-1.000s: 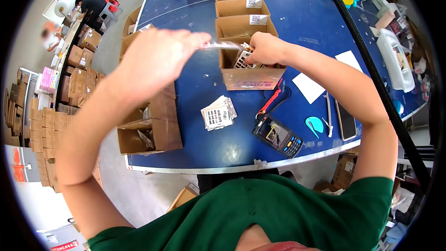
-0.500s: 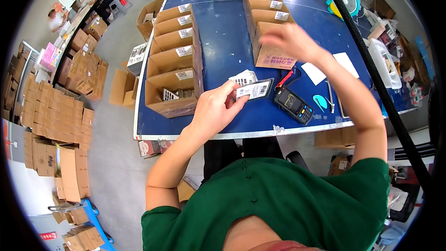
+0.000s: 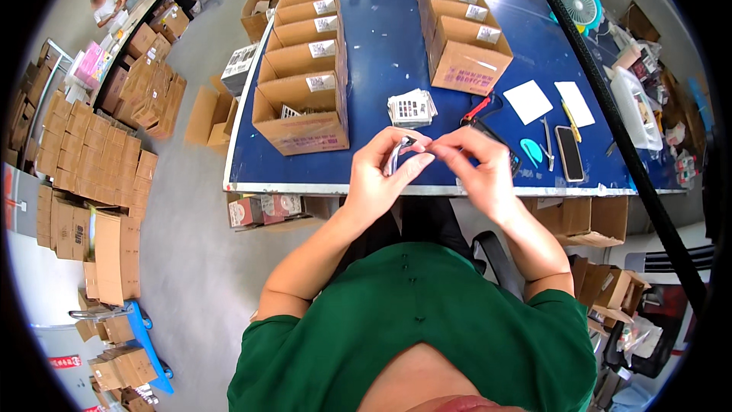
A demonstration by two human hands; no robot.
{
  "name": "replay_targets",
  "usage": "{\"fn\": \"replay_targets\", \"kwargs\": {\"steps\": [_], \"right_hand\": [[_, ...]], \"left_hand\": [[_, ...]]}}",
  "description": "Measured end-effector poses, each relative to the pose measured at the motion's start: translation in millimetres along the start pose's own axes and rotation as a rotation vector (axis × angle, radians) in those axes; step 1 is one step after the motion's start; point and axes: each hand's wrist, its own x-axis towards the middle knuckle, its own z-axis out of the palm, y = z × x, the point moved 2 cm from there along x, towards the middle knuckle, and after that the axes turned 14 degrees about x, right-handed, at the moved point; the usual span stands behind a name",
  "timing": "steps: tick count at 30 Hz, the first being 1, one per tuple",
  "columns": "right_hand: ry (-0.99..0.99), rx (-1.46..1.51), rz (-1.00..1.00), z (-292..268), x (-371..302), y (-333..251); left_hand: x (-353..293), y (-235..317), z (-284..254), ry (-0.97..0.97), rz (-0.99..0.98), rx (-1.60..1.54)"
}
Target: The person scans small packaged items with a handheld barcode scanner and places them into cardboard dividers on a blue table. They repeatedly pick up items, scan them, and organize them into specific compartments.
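Just above the table's front edge, my left hand [image 3: 386,173] is closed around a small flat packet with a white label [image 3: 395,156], now seen nearly edge-on. My right hand [image 3: 482,169] meets it with thumb and forefinger pinched together at the packet's top corner; what exactly those fingertips grip is too small to make out. Beyond my hands lies a stack of printed white labels [image 3: 412,109]. A black handheld scanner [image 3: 503,141] with a red strap is partly covered by my right hand.
Rows of open cardboard boxes stand at left [image 3: 301,133] and right [image 3: 469,65] on the blue table [image 3: 381,46]. Right of the scanner lie a teal cutter [image 3: 531,150], tweezers [image 3: 548,145], a phone [image 3: 569,154] and white paper sheets [image 3: 528,101]. A black pole [image 3: 610,114] crosses the right side.
My right hand has come from the right-hand boxes down to meet my left. The packet has turned from label-up to edge-on. The view has shifted, showing the phone fully.
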Motion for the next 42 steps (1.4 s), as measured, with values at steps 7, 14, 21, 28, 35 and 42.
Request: {"fn": "replay_targets", "kwargs": {"steps": [7,14,21,28,35,42], "right_hand": [[-0.155,0.762,0.647,28.3,-13.8,24.1],[-0.245,0.015,-0.131,-16.8,3.5,19.5],[-0.329,0.034,-0.134,-12.9,-7.7,18.6],[-0.166,0.086,-0.182,-15.2,-22.6,15.5],[-0.164,0.056,-0.3,-13.4,-22.1,13.2],[-0.382,0.086,-0.237,-19.3,-13.7,10.2]], "left_hand": [[5.4,-13.1,7.5,0.194,0.145,-0.195],[-19.0,-20.4,-24.8,-0.314,-0.342,-0.491],[-32.0,-40.5,7.2,-0.61,-0.337,-0.182],[-37.3,-36.1,18.5,-0.45,-0.27,-0.175],[-38.2,-30.8,13.8,-0.423,-0.306,-0.17],[-35.9,-20.6,11.5,-0.559,-0.26,-0.005]]}}
